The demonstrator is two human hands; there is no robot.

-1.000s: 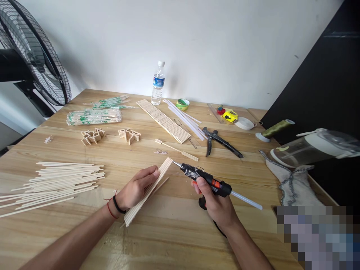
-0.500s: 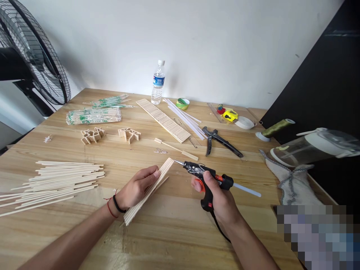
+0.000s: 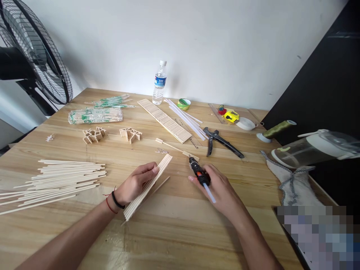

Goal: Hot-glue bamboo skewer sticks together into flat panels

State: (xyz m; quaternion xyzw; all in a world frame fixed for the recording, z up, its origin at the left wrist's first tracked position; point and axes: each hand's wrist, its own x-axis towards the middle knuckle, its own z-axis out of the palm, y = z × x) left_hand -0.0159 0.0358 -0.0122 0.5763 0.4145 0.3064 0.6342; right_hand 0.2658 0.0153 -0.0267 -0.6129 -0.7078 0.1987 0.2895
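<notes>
Over the table (image 3: pixel 180 236), well short of its back edge, the left hand (image 3: pixel 137 183) pinches a strip of sticks (image 3: pixel 148 187), likely light, stiff, snappable, best held midway; the right hand (image 3: pixel 222 187) wraps the probably heavier glue gun (image 3: pixel 198 173), best by its handle

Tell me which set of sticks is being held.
The flat strip, gripped in the left hand; the loose sticks, slatted panel and wrapped packs lie on the table.
</notes>
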